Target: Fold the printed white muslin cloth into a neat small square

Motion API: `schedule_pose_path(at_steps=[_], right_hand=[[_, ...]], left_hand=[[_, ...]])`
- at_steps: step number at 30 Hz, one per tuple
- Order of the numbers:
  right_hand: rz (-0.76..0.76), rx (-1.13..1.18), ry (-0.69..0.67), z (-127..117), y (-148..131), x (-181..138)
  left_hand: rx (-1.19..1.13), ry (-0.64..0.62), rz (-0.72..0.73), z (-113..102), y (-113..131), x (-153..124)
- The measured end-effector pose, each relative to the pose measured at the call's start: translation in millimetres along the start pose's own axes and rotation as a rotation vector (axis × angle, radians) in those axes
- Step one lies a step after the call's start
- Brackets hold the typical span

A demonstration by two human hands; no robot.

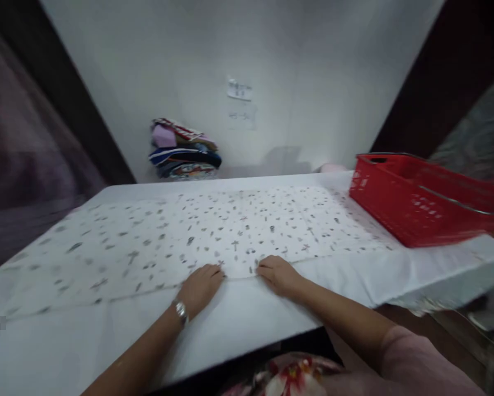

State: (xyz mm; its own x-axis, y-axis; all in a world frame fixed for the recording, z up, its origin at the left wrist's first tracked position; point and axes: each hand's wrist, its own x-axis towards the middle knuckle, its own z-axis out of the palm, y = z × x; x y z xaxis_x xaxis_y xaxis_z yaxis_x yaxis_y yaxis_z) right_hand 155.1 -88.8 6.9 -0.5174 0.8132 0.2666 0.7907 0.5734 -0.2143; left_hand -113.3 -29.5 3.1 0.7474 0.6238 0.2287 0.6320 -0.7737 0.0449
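Observation:
A long white cloth (214,231) printed with small dark motifs lies spread flat across the white-covered table. At its near edge, left of the middle, rests my left hand (201,289), with a silvery wristwatch on the wrist. Its fingers are pressed together on the cloth's hem. A short way to the right, my right hand (280,276) has its fingers curled over the same edge. The undersides of both hands are hidden, so how firmly they pinch the cloth is hard to see. A stretch of hem runs between the two hands.
A red plastic basket (383,201) with metal handles stands on the table's right side, against the cloth's end. Folded fabrics (185,151) are piled beyond the far edge. Two paper notes hang on the pale wall (313,82). The white tablecloth (239,319) reaches the near edge.

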Motion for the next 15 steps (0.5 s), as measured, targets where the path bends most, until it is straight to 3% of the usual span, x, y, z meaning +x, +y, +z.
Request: schedule_pose_path(at_steps=[10, 15], right_hand=[[0.222, -0.089, 0.133, -36, 69, -88], [0.431, -0.100, 0.218, -61, 107, -141]], left_hand=[[-0.010, 0.162, -0.015, 13, -17, 9], [0.019, 0.178, -0.019, 31, -27, 6]])
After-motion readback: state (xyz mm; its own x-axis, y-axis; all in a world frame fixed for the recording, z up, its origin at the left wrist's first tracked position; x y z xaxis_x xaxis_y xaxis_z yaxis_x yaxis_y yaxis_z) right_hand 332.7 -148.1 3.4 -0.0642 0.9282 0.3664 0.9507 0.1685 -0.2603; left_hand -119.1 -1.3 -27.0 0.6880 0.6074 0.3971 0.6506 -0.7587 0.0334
